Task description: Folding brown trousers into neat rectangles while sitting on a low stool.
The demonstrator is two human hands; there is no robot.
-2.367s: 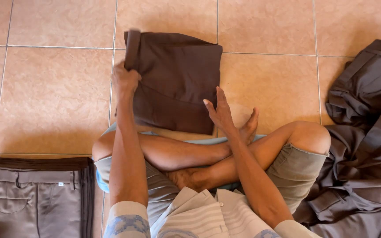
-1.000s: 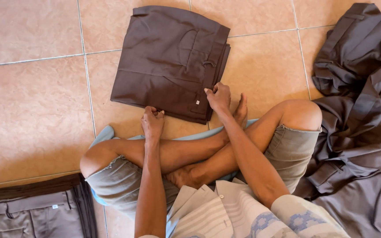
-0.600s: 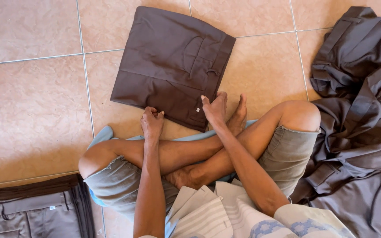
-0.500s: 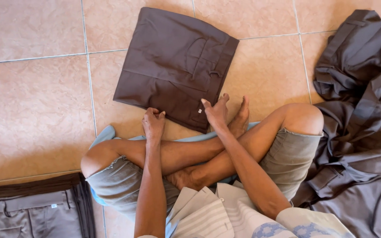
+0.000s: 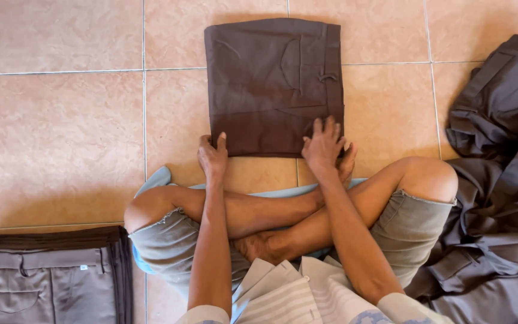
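Note:
A pair of dark brown trousers (image 5: pixel 271 78), folded into a neat rectangle, lies flat on the tiled floor in front of my crossed legs. My left hand (image 5: pixel 212 157) rests at the near left corner of the fold, fingers bent over its edge. My right hand (image 5: pixel 324 144) lies spread on the near right corner, pressing the cloth down. The waistband and a belt loop show along the fold's right side.
A stack of folded trousers (image 5: pixel 43 276) sits at my lower left. A loose heap of dark grey garments (image 5: pixel 499 180) lies on the right. I sit cross-legged on a light blue mat (image 5: pixel 157 178) on beige floor tiles (image 5: pixel 61 132).
The folded trousers have turned from a tilted position to square in front of me. Both hands stayed at its near edge, the right now flat on the cloth.

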